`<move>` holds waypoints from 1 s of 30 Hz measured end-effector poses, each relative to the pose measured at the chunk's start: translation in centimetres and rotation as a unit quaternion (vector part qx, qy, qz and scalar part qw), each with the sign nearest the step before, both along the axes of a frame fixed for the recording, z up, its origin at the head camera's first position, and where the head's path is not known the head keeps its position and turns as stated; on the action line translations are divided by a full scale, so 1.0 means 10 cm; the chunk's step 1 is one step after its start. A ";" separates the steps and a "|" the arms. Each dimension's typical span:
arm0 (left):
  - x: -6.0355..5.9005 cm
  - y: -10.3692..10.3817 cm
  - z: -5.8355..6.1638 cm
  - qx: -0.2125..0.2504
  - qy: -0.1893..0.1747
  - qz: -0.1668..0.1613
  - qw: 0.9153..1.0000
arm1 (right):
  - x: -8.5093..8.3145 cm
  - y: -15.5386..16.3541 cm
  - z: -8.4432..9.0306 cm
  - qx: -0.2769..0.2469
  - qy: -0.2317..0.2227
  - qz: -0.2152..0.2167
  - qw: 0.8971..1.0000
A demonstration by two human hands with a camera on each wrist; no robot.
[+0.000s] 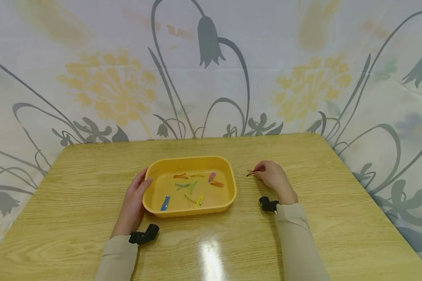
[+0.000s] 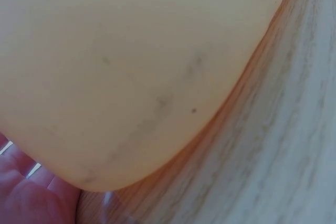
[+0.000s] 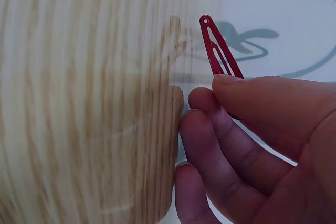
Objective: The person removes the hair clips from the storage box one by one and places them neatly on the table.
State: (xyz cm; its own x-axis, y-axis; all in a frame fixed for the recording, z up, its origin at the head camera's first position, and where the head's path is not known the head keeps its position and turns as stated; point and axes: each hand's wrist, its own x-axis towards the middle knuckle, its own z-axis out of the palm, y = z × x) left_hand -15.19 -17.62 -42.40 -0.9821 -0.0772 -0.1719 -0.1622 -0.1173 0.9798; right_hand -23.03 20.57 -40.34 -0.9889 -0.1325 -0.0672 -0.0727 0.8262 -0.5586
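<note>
My right hand (image 1: 275, 180) pinches a red snap hair clip (image 3: 214, 48) between thumb and fingertips, its pointed end sticking out. That hand is over the table, to the right of the yellow plastic tray (image 1: 190, 213). At the tray's left end, my left hand (image 1: 133, 200) holds the rim, thumb over the edge and fingers along the outer wall. Inside the tray lie several clips, among them a pink clip (image 1: 211, 176), an orange clip (image 1: 217, 183), a green clip (image 1: 193, 187) and a blue clip (image 1: 165, 203). In the left wrist view the tray wall (image 2: 131, 77) hides most of that hand.
The wooden table (image 1: 246, 242) carries the tray near its middle. Behind it hangs a flower-patterned cloth (image 1: 183, 97), which also stands along both sides. A black wrist camera (image 1: 145, 234) sits near the tray's lower left corner.
</note>
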 end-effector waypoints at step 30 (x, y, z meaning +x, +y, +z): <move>-0.01 -0.01 -0.02 0.001 0.009 -0.006 1.000 | 0.02 -0.01 -0.02 0.023 -0.013 0.009 1.000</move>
State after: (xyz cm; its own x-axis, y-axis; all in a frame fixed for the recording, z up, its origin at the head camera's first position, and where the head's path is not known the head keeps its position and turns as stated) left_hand -15.29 -17.73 -42.63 -0.9858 -0.0649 -0.1552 -0.1469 -0.1175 0.9822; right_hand -22.83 20.50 -40.59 -0.9842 -0.1468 -0.0986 -0.0744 0.8497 -0.5221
